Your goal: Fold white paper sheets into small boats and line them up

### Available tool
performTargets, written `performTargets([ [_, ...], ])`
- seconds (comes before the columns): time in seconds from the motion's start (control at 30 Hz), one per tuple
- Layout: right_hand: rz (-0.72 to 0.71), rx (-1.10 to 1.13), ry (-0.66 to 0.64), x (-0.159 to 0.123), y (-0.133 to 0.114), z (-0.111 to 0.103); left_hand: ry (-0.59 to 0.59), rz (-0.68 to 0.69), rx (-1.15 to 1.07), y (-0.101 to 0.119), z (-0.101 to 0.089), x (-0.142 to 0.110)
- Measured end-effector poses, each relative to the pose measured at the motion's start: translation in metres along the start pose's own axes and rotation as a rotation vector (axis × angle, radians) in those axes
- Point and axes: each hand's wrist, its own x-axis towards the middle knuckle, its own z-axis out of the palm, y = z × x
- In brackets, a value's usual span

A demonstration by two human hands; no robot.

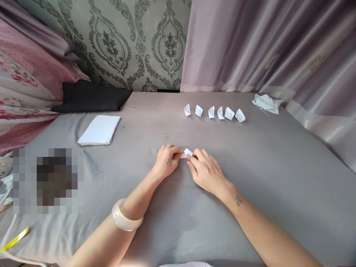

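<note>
Between my two hands lies a small folded piece of white paper, its pointed top facing away from me. My left hand pinches its left corner between thumb and fingers. On the other side my right hand has its fingertips closed on the right edge, partly covering it. Farther back on the grey cloth stands a row of several small folded white paper shapes. A white bangle circles my left forearm.
To the left lies a stack of white paper, with a folded black cloth behind it. Crumpled white paper sits at the far right beside the curtain. A yellow strip lies at the lower left, near a blurred patch.
</note>
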Motion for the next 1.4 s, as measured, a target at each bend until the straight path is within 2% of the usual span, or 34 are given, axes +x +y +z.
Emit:
performTargets([
  [0.13,0.050,0.116,0.050,0.011,0.007,0.006,0.012,-0.008,0.031,0.000,0.002,0.001],
  [0.27,0.204,0.293,0.073,0.016,0.015,0.015,0.001,-0.011,0.041,-0.002,0.003,0.002],
  [0.33,0.258,0.298,0.088,0.017,0.016,0.017,-0.003,0.000,0.037,-0.001,0.003,0.002],
  [0.5,0.178,0.242,0.075,0.012,0.015,0.019,-0.006,0.023,0.024,0.000,0.001,0.000],
  [0.67,0.199,0.392,0.118,0.008,0.015,0.021,-0.003,0.064,-0.032,-0.005,0.002,0.000],
  [0.77,0.199,0.541,0.135,0.007,0.013,0.020,-0.036,0.140,-0.136,-0.005,0.001,0.000],
  [0.83,0.243,0.715,0.164,0.007,0.012,0.016,-0.044,0.150,-0.252,-0.001,0.000,-0.001],
  [0.97,0.447,1.185,0.273,0.009,0.008,0.001,0.011,0.023,-0.715,0.017,0.001,-0.007],
  [1.07,0.462,1.342,0.288,0.008,0.004,-0.010,0.031,-0.015,-0.928,0.031,0.003,-0.014],
  [1.17,0.408,1.315,0.288,0.006,0.003,-0.019,0.004,-0.005,-0.929,0.040,0.003,-0.021],
  [1.3,0.318,1.065,0.248,0.001,0.006,-0.028,-0.069,0.068,-0.718,0.042,-0.001,-0.025],
  [1.4,0.312,1.050,0.214,-0.001,0.005,-0.032,-0.047,0.154,-0.617,0.041,-0.002,-0.024],
])
